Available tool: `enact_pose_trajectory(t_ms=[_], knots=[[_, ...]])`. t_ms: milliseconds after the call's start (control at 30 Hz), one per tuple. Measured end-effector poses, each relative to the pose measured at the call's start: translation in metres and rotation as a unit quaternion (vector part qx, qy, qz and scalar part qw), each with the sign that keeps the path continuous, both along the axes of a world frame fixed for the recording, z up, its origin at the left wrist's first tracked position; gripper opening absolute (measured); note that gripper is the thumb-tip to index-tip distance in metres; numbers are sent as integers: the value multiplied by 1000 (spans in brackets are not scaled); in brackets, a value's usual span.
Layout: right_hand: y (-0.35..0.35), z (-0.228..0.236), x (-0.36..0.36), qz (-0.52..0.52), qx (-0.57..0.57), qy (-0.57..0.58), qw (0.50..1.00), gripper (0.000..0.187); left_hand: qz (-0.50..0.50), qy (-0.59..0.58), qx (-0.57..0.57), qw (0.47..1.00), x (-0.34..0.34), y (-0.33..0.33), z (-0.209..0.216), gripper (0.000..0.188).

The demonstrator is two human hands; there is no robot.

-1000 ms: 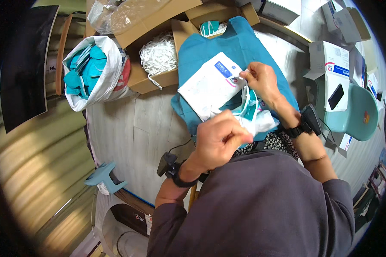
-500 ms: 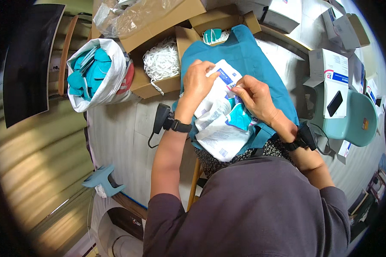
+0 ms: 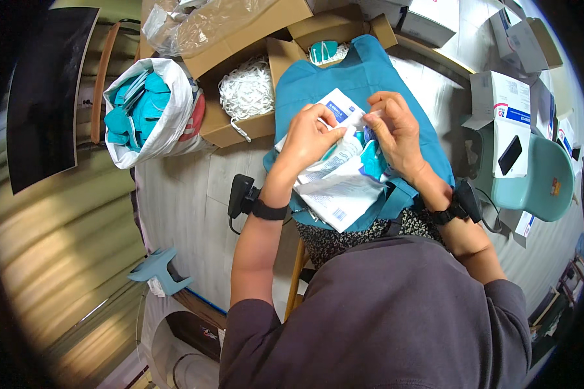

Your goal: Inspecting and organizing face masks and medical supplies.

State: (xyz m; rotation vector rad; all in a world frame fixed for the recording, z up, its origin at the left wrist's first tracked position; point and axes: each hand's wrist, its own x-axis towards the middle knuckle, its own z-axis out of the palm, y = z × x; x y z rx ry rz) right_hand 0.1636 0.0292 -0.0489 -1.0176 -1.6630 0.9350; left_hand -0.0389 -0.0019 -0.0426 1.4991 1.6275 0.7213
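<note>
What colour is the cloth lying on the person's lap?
The cloth is teal, seen in the head view.

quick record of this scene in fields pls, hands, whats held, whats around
left hand: grips a white paper pouch at its top
right hand: pinches the same pouch's top edge
under hands: more white pouches on a teal cloth over the lap
left side: white bag of teal pieces, cardboard box of white cords
right side: teal chair
</note>
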Motion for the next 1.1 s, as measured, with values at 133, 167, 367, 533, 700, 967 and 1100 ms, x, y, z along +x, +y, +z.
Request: enact_pose_trajectory(t_ms=[133, 167, 367, 533, 700, 967, 1100], knots=[[-4, 3, 3, 29, -248, 24, 968, 14, -10, -75, -51, 996, 18, -6, 25, 14], [-5, 2, 4, 55, -310, 78, 946, 14, -2, -84, -51, 995, 22, -7, 30, 13], [-9, 11, 6, 81, -325, 112, 936, 15, -68, 42, 93, 992, 29, -13, 38, 12], [-6, 15, -4, 75, -339, 73, 935, 15, -106, 190, 321, 922, 51, -34, 60, 8], [-2, -29, -7, 20, -243, -120, 962, 23, -96, -9, 283, 954, 64, -61, 95, 13], [4, -19, 3, 3, -208, -153, 966, 22, -106, -174, 44, 978, 18, -82, 155, 5], [-5, 4, 0, 90, -178, -11, 980, 16, 13, -198, -47, 979, -8, -36, 125, 4]])
